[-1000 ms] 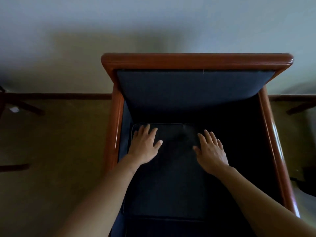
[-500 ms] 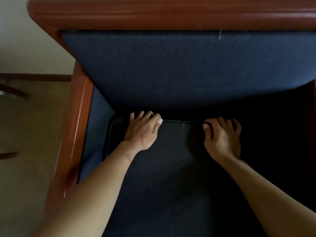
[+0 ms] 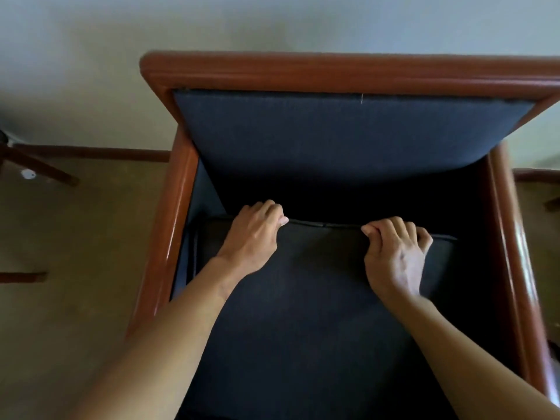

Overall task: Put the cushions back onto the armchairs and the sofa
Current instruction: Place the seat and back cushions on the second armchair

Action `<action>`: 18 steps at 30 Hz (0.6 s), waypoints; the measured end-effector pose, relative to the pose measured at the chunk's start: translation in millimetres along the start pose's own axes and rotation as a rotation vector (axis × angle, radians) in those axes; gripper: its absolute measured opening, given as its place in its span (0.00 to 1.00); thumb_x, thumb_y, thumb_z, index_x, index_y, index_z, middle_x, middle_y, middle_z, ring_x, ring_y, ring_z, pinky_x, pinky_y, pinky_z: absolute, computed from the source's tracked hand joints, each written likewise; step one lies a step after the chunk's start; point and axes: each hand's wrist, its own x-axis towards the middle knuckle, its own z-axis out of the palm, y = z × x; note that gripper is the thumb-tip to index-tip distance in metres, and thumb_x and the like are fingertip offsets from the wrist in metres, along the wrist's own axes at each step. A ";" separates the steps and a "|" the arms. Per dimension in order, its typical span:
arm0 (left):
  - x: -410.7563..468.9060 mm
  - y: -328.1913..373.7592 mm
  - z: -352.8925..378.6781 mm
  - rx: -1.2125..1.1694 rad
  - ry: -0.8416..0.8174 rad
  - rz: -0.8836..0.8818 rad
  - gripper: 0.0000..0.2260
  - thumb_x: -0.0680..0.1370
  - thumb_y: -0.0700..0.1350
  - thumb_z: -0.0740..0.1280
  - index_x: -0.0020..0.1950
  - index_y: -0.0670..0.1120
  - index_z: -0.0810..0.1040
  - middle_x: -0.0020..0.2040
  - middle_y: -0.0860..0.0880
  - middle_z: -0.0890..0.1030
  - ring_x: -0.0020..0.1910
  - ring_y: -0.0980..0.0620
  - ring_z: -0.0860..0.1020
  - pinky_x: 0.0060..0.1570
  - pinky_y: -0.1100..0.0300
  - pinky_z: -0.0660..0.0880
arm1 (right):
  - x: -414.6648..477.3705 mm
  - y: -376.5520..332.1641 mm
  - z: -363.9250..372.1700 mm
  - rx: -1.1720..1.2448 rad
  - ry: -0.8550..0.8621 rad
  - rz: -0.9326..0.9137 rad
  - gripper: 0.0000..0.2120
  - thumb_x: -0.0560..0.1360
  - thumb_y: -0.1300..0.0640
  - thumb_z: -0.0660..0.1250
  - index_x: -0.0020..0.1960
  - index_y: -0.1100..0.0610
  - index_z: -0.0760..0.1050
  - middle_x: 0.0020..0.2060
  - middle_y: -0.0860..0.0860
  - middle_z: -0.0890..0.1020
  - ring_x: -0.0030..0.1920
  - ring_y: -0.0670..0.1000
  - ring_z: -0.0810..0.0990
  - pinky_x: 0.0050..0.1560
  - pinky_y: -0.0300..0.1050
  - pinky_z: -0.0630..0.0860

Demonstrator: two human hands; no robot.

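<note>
A dark blue seat cushion lies in the seat of a wooden-framed armchair with a dark blue padded back. My left hand curls over the cushion's far edge on the left. My right hand grips the same far edge toward the right, fingers folded over the piping. A dark gap shows between the cushion's far edge and the chair back. The cushion's near part runs out of the bottom of the view.
The chair stands against a pale wall. Tan carpet lies to the left, with dark wooden furniture legs at the far left. A brown skirting board runs along the wall. More furniture shows at the right edge.
My hands went from lying flat on the cushion to gripping its far edge. The view first closed in on the chair back, then pulled away again; the gap behind the cushion looks wider.
</note>
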 end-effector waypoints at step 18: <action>-278.2 116.6 -136.1 -0.035 0.171 0.262 0.11 0.84 0.47 0.65 0.62 0.42 0.79 0.68 0.43 0.81 0.70 0.42 0.77 0.71 0.43 0.71 | -252.0 -93.6 -235.7 -0.100 0.021 -0.100 0.17 0.76 0.45 0.68 0.58 0.56 0.79 0.53 0.54 0.78 0.53 0.60 0.76 0.60 0.61 0.66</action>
